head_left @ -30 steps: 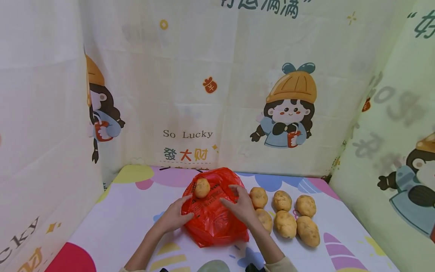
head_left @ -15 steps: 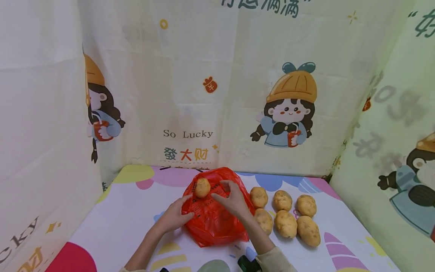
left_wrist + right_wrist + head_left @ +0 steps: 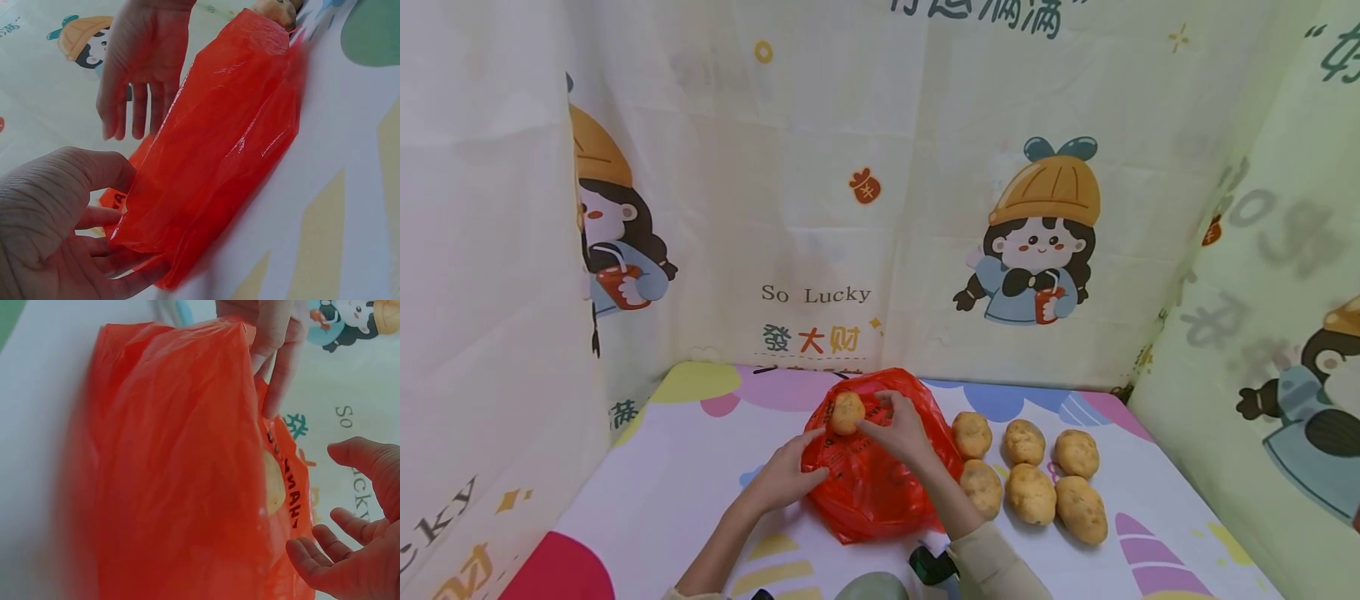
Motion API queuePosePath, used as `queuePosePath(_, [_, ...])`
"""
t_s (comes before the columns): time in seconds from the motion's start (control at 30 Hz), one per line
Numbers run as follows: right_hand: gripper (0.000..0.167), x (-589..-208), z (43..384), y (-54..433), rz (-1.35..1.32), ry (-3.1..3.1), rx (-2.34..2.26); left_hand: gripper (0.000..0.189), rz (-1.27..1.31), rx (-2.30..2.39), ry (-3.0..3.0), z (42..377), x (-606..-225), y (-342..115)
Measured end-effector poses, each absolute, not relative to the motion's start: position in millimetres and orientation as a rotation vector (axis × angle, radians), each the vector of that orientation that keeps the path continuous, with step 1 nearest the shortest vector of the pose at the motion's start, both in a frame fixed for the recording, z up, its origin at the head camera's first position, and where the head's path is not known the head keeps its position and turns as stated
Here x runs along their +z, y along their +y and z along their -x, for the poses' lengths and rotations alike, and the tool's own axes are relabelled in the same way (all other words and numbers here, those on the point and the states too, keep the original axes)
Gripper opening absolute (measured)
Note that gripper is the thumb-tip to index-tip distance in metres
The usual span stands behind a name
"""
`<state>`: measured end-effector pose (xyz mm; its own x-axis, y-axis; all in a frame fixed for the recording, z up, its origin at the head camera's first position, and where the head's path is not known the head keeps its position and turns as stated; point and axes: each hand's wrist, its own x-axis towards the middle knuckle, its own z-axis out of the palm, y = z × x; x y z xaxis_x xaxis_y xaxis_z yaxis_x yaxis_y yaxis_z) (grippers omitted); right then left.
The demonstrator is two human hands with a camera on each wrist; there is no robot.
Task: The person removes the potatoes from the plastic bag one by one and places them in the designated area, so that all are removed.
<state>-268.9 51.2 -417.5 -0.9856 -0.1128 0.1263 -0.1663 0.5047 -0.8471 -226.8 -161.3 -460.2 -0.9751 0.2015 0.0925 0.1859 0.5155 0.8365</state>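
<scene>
A red plastic bag lies on the table with its mouth spread; dark print shows on its inner side. Inside its far left part rests one potato. My left hand holds the bag's left rim, thumb and fingers around the film. My right hand is over the bag's opening, its thumb close to the potato in the head view. In the right wrist view this right hand has its fingers spread and holds nothing, apart from the potato, which is partly hidden by the bag.
Right of the bag several potatoes lie in two rows, one partly behind the right forearm. The table has a coloured pattern. Printed cloth walls stand at the back and both sides.
My right hand has moved left over the bag, from its right rim toward the potato inside. The left hand stays at the left rim, and the potatoes outside have not moved.
</scene>
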Motion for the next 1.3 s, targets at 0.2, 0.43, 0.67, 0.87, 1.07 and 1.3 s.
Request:
queuePosePath(0.2, [0.062, -419.6, 275.7, 45.0, -0.268, -2.69, 1.52, 0.065, -0.346, 1.483, 2.723, 227.0, -460.7, -161.9])
queuePosePath(0.43, [0.06, -419.3, 284.8, 38.5, -0.319, -2.721, 1.494, 0.065, -0.326, 1.486, 2.706, 228.0, -460.6, -161.8])
queuePosePath(0.67, [0.059, -421.9, 296.1, 34.5, -0.355, -2.766, 1.456, 0.066, -0.323, 1.506, 2.687, 228.4, -459.7, -161.0])
queuePosePath(0.87, [0.062, -426.6, 304.3, 32.5, -0.321, -2.807, 1.422, 0.066, -0.338, 1.496, 2.693, 227.3, -457.4, -161.8])
queuePosePath(1.07, [0.066, -425.7, 309.8, 28.0, -0.318, -2.836, 1.399, 0.067, -0.314, 1.496, 2.681, 227.4, -456.4, -161.7])
queuePosePath(1.3, [0.063, -424.5, 314.0, 22.8, -0.317, -2.87, 1.361, 0.068, -0.315, 1.502, 2.672, 227.6, -456.1, -161.8])
